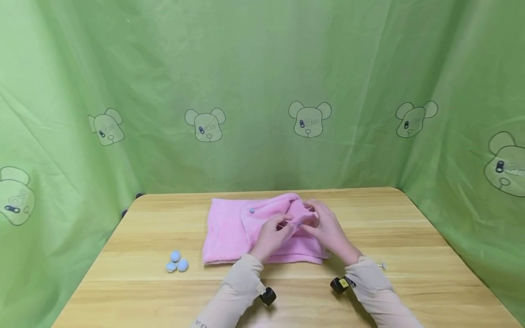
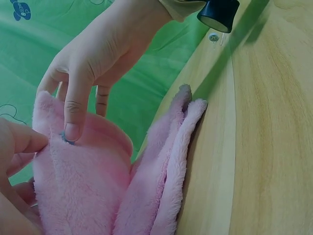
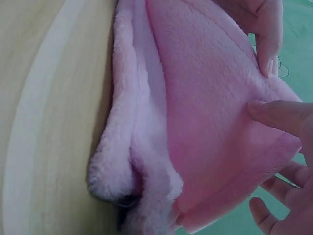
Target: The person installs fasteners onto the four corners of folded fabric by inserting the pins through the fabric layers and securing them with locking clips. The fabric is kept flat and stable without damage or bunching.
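Note:
A folded pink plush cloth [image 1: 227, 232] lies on the table, one corner lifted off it. My left hand [image 1: 271, 234] pinches the raised edge between thumb and fingers. On the other side of that corner, my right hand [image 1: 330, 230] grips the cloth, its thumb pressing a small blue-grey round piece [image 2: 66, 138] set in the fabric. The thumb covers much of that piece, and what lies behind the cloth is hidden. In the right wrist view, some fingers of the right hand [image 3: 288, 142] are behind the fabric. Another blue-grey round piece [image 1: 252, 210] sits on the cloth further left.
Three light blue round caps [image 1: 175, 256] lie together on the wooden table [image 1: 135, 282], left of the cloth. Beside the right forearm is a small pin with a round head [image 1: 383, 266]. Green curtains [image 1: 262, 159] with bear drawings hang around the table.

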Action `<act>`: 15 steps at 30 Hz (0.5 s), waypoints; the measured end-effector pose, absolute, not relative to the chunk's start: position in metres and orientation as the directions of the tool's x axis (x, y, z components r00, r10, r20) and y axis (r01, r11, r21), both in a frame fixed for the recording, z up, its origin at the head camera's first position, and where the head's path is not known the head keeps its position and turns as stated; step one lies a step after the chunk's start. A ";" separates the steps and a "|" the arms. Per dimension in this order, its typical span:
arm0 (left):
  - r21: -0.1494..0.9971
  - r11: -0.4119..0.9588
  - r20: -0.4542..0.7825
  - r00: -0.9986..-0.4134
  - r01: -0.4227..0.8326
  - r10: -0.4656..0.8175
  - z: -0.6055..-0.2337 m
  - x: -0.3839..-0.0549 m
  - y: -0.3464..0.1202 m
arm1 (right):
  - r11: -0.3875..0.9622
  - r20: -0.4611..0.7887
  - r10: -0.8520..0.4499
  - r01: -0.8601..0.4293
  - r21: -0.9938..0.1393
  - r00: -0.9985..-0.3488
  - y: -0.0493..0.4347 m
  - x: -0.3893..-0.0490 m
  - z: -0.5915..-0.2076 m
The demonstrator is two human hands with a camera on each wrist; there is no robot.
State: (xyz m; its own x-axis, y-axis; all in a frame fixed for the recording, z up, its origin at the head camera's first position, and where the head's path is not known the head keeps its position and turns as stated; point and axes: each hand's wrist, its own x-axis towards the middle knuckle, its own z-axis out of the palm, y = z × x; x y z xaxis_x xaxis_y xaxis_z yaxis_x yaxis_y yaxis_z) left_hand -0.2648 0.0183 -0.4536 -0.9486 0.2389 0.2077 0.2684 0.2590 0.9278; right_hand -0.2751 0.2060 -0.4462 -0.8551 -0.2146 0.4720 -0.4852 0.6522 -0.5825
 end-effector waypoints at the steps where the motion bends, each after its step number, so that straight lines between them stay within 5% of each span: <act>1: 0.928 0.256 0.209 -0.948 0.270 0.241 -0.454 -0.264 0.019 | 0.648 0.477 -0.220 -0.493 -0.581 -0.851 0.206 -0.275 -0.447; 15: 0.879 0.327 0.256 -0.921 0.348 0.293 -0.446 -0.264 0.018 | 0.636 0.551 -0.280 -0.582 -0.507 -0.786 0.206 -0.275 -0.449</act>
State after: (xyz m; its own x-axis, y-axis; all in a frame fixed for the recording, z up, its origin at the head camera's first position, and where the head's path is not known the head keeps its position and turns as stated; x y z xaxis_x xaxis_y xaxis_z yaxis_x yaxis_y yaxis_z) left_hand -0.2635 0.0181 -0.4465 -0.9213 0.2926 0.2561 0.3480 0.3268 0.8787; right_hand -0.2745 0.2058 -0.4491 -0.7861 -0.2796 0.5512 -0.5817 0.6360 -0.5070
